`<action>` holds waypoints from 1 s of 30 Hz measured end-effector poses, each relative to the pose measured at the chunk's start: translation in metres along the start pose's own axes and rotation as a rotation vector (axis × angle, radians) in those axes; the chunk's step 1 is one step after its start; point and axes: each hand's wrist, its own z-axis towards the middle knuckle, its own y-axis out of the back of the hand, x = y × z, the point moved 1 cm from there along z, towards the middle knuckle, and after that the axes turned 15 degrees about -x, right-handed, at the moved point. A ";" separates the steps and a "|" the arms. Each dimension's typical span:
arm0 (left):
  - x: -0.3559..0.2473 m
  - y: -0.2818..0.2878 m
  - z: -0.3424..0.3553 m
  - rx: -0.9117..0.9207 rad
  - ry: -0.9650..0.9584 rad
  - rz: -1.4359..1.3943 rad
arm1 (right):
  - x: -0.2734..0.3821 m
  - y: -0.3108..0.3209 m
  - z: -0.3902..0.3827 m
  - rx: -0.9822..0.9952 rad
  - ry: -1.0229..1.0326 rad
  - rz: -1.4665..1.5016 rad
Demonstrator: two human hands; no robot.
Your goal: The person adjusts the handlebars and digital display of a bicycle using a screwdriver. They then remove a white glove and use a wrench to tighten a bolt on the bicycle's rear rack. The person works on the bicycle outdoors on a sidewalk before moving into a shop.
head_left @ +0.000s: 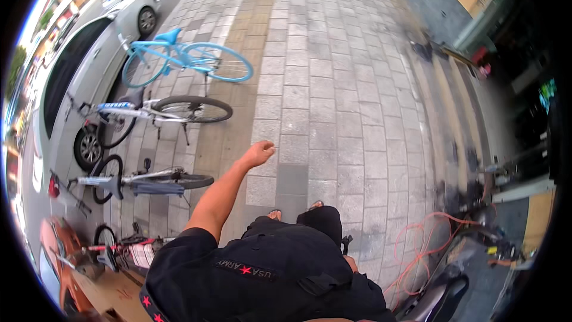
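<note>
I stand on a grey paved sidewalk in a black shirt and dark trousers, and my feet in sandals show just below. My left hand is stretched out ahead at the end of a bare arm. It holds nothing, its fingers are loosely extended, and it touches nothing. Only a sliver of my right hand shows at my right side. It sits next to a small black object, and its fingers are hidden.
To my left, a light blue bicycle, a white bicycle and two others are parked beside a white car. At lower right an orange cable lies coiled near a dark scooter. Shop fronts line the right side.
</note>
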 end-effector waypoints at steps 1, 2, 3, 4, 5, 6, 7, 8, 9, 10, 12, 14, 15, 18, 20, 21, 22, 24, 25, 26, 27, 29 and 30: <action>-0.005 -0.014 0.047 -0.070 0.016 -0.096 | 0.052 0.040 0.004 0.060 -0.369 0.234; -0.061 -0.041 0.077 -0.017 0.114 -0.235 | 0.055 0.057 -0.009 0.045 -0.603 0.374; -0.083 -0.061 0.106 -0.003 0.164 -0.291 | 0.053 0.071 -0.008 0.023 -0.732 0.473; -0.092 -0.082 0.134 0.003 0.184 -0.279 | 0.048 0.081 0.003 -0.005 -0.805 0.545; -0.094 -0.112 0.155 0.068 0.205 -0.215 | 0.042 0.095 0.013 -0.033 -0.863 0.606; -0.097 -0.140 0.171 0.078 0.184 -0.151 | 0.040 0.112 0.034 -0.052 -0.894 0.677; -0.083 -0.161 0.176 0.081 0.199 -0.125 | 0.042 0.128 0.055 -0.061 -0.896 0.721; -0.068 -0.184 0.179 0.119 0.329 0.014 | 0.035 0.157 0.084 -0.070 -0.884 0.747; -0.064 -0.198 0.166 0.216 0.462 0.158 | 0.029 0.177 0.106 -0.074 -0.900 0.769; -0.052 -0.200 0.153 0.530 0.505 0.458 | 0.022 0.204 0.129 -0.057 -0.923 0.753; -0.057 -0.218 0.153 0.865 0.436 0.685 | 0.013 0.243 0.168 -0.083 -1.013 0.789; -0.068 -0.240 0.168 0.881 0.485 0.666 | -0.016 0.283 0.225 -0.080 -1.160 0.754; -0.078 -0.251 0.187 0.838 0.505 0.654 | 0.003 0.339 0.251 -0.122 -1.252 0.824; -0.115 -0.317 0.269 0.824 0.497 0.648 | -0.004 0.439 0.318 -0.242 -1.194 0.772; -0.139 -0.373 0.334 0.861 0.447 0.667 | -0.023 0.486 0.360 -0.277 -1.207 0.773; -0.152 -0.406 0.371 0.883 0.407 0.677 | -0.030 0.505 0.376 -0.292 -1.219 0.777; -0.167 -0.438 0.410 0.912 0.369 0.702 | -0.035 0.511 0.391 -0.266 -1.275 0.801; -0.211 -0.503 0.499 0.958 0.254 0.766 | -0.045 0.538 0.421 -0.239 -1.360 0.842; -0.233 -0.544 0.562 1.000 0.104 0.872 | -0.023 0.565 0.427 -0.307 -1.380 0.911; -0.254 -0.581 0.614 1.010 -0.069 0.955 | -0.020 0.590 0.434 -0.309 -1.316 0.940; -0.285 -0.621 0.676 0.995 -0.337 1.042 | -0.037 0.568 0.432 -0.370 -1.200 1.084; -0.402 -0.676 0.814 0.579 -0.536 0.647 | -0.008 0.636 0.457 -0.298 -1.273 1.096; -0.468 -0.702 0.862 0.493 -0.111 0.452 | -0.007 0.648 0.468 -0.254 -1.296 1.053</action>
